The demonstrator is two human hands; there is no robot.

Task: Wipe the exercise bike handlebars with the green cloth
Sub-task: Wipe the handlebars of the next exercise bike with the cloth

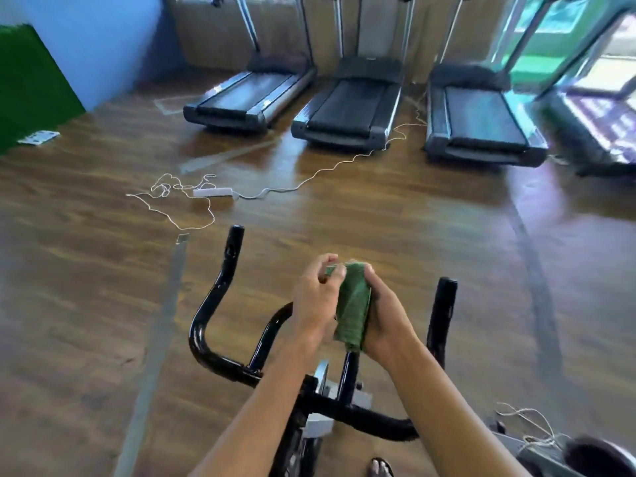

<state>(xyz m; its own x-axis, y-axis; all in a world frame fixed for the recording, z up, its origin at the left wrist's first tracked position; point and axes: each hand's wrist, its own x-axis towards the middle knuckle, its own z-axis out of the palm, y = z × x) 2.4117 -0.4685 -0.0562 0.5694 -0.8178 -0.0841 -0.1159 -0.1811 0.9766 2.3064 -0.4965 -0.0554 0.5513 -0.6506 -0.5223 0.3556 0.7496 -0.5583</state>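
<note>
On my feed the left hand's fingertips (pixel 325 262) are curled in, pinching the top left corner of the green cloth (pixel 352 304). The right hand's fingers are wrapped round the cloth from the right side, with the thumb up at its top edge. So both hands are gripping it: the left hand (pixel 315 299) at the corner, the right hand (pixel 387 323) along its length. The cloth is folded into a narrow upright strip held between the two palms, just above the middle loop of the exercise bike handlebars (pixel 206 321). I cannot tell whether its lower end touches the bar.

The handlebars are glossy black. One horn rises at the left and another horn (pixel 444 311) at the right, both clear of the hands. At the near edge a sandalled foot (pixel 380 469) shows beside the bike frame.

Farther out on the wooden floor (pixel 86 304) lies a white power strip (pixel 213 192) with its thin cord (pixel 327 168) trailing right toward a row of treadmills (pixel 351 111) along the far wall. Far left there is a blue wall (pixel 96 46) and a green turf panel (pixel 27 84).
</note>
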